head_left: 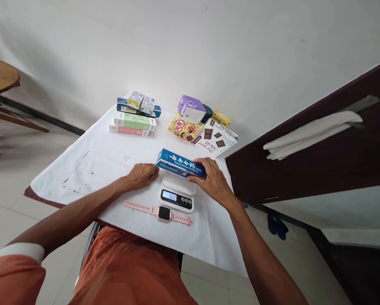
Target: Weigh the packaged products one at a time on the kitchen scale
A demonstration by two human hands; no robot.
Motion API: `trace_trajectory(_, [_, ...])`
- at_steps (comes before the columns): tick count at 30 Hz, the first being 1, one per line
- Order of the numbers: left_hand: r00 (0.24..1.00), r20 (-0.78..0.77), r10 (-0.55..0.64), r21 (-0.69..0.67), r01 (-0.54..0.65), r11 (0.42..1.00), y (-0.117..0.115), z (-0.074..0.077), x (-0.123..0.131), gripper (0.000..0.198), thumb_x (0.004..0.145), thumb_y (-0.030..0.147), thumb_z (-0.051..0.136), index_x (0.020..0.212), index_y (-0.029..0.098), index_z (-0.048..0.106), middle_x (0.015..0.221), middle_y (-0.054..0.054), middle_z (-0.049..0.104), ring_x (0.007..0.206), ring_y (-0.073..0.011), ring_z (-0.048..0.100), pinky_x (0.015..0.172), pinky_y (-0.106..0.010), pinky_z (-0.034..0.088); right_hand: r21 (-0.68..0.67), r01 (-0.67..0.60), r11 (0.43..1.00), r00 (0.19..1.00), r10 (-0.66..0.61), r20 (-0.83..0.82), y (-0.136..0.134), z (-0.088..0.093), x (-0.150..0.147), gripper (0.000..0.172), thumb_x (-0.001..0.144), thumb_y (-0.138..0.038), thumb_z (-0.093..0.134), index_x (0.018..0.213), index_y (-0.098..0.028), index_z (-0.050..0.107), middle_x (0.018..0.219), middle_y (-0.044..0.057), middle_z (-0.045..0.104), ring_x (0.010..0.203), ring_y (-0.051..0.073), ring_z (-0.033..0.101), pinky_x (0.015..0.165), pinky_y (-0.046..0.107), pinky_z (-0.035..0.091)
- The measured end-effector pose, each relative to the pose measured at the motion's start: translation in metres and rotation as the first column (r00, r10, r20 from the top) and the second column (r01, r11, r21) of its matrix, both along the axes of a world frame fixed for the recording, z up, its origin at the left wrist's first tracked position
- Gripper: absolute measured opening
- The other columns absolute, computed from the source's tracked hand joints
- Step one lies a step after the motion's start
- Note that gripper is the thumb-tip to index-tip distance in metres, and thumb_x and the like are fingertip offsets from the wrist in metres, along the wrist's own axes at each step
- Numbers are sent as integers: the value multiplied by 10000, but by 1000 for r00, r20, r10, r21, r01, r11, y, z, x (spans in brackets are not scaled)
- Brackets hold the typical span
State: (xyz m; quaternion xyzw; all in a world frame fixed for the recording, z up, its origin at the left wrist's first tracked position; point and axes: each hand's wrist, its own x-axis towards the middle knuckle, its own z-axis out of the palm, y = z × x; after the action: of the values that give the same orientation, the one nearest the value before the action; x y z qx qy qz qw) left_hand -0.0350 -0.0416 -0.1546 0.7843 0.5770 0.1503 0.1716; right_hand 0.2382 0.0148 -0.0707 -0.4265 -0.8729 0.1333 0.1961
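A blue toothpaste box is over the weighing plate of a white kitchen scale, whose display reads 363. Around the box's right end are the thumb and fingers of my right hand. At the box's left end is my left hand, its fingers curled together; whether they grip the box's edge is hard to tell. A pink watch with its strap laid out flat lies just in front of the scale.
Stacked boxes stand at the table's back left. At the back right are a purple box, a yellow snack box and a white chocolate-print box. A wooden stool is far left; a cloth hangs at right.
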Motion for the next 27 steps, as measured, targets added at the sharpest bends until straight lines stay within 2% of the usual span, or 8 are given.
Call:
trace_trajectory(5, [1000,-19,19,3,-19,1000,0,3,0,155,1018,244,471,1072,194,607,1055,-81,772,908,-233,715,688,-312,434,-81,43,996,999,-42,13,-13,-19,10,409,854,-400,758,1204,-267,592,1208,91,671,1127,326,580,970,516,495])
trace_trajectory(8, [1000,-5,15,-6,-15,1000,2,6,-3,145,981,184,468,1012,194,609,957,-73,757,836,-219,697,682,-308,433,-83,62,995,998,-61,20,-15,-23,11,422,858,-395,758,1219,-267,582,1224,94,668,1135,329,576,978,530,494])
trace_trajectory(12, [999,36,2,1,-2,1000,5,6,-8,182,937,136,474,1022,197,623,885,-54,734,802,-208,676,701,-303,435,-61,56,997,998,-53,45,-17,-25,15,402,877,-387,738,1230,-272,582,1221,95,670,1143,333,580,986,537,500])
trace_trajectory(14, [999,35,10,5,-10,1000,6,4,-9,184,937,142,476,1026,196,627,882,-56,731,797,-210,671,695,-303,430,-58,52,997,997,-49,60,-18,-23,18,428,879,-391,739,1259,-269,585,1241,98,669,1166,337,581,999,538,505])
trace_trajectory(19, [1000,25,8,31,-9,999,4,2,-9,174,938,148,479,1020,197,624,880,-59,734,770,-203,665,691,-297,435,23,74,997,997,-75,19,-21,-2,23,694,861,-518,773,1461,-277,522,1433,120,617,1338,356,541,1102,565,474])
trace_trajectory(23, [1000,21,5,49,-6,999,1,3,-9,172,951,157,462,1014,202,616,922,-63,752,806,-205,684,698,-296,439,98,82,992,996,-78,-42,-22,15,22,594,909,-528,730,1431,-288,580,1419,116,643,1343,346,558,1135,567,458])
trace_trajectory(27, [999,8,43,61,-43,997,-1,8,-12,205,958,165,436,1042,210,617,989,-62,771,856,-214,705,703,-304,436,43,34,998,999,-36,35,-20,9,14,572,894,-477,750,1414,-288,602,1401,118,650,1326,355,562,1088,576,491])
